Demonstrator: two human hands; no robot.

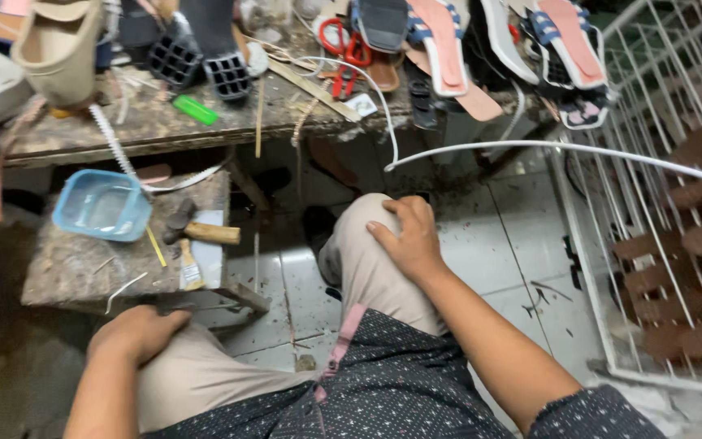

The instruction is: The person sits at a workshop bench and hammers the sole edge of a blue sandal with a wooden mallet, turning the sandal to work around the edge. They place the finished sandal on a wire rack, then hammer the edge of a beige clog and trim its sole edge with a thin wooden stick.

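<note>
My right hand (405, 236) lies flat on my right knee, fingers spread, holding nothing. My left hand (136, 332) rests on my left thigh beside a low stone-topped stool (67, 268), its fingers curled loosely and nothing seen in them. On that stool sit a blue plastic tub (101, 204) and a hammer (197, 230) with a wooden handle. I am seated in beige trousers and a dark dotted shirt.
A cluttered workbench (164, 122) ahead carries sandals (440, 41), red scissors (344, 47), a green lighter (195, 110) and a beige shoe last (58, 49). A white wire rack (652, 244) with brown soles stands at right. A white cord (530, 146) crosses the tiled floor.
</note>
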